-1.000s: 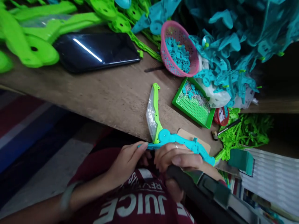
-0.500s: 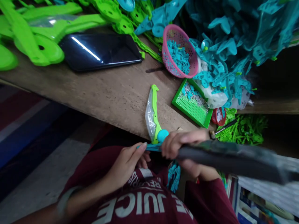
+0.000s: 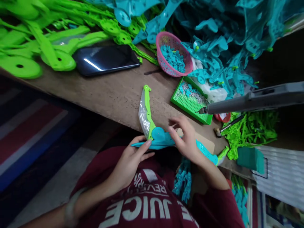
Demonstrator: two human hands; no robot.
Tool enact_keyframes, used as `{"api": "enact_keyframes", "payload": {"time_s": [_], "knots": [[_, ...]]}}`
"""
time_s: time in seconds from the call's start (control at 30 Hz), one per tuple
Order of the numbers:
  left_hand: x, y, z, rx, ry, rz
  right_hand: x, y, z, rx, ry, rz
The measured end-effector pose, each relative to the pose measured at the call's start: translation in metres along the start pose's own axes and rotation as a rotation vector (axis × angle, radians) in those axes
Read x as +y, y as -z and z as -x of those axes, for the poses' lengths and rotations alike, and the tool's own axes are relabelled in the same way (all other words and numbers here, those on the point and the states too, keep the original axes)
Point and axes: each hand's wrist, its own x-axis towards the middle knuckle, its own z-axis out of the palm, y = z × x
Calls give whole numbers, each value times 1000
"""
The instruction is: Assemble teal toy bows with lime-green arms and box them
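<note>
- At the near edge of the tabletop (image 3: pixel 106 91), we have the blue plastic part (image 3: pixel 165 140), long axis left to right.
- Our left hand (image 3: pixel 130 159) pinches its left end.
- Our right hand (image 3: pixel 186 142), fingers parted, covers its middle; touching, we cannot tell.

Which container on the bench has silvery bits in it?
The green rectangular tray: silvery bits lie in it beside small blue pieces. The round pink basket shows mostly blue pieces; the small red basket, something white.

Workbench (image 3: pixel 106 91) with smartphone (image 3: pixel 108 65), lime-green plastic parts (image 3: pixel 45 46), pink basket (image 3: pixel 168 38), green tray (image 3: pixel 192 104), hammer (image 3: pixel 230 125) and probably a cardboard sheet (image 3: pixel 206 143).
</note>
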Motion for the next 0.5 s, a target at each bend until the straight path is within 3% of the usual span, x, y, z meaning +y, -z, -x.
{"api": "enact_keyframes", "payload": {"time_s": [0.13, 0.27, 0.43, 0.5], "knots": [[2, 1, 3, 3, -52, -24, 13, -23, -32, -323, -87, -117], [4, 2, 2, -14, -65, -5, 21, -29, -47, -417, -129, -173], [3, 0, 4, -43, -47, -24, 21, -25, -47, -675, 219, -165], [4, -1, 3, -51, -43, -46, 18, -23, -49, -709, 263, -118]]}}
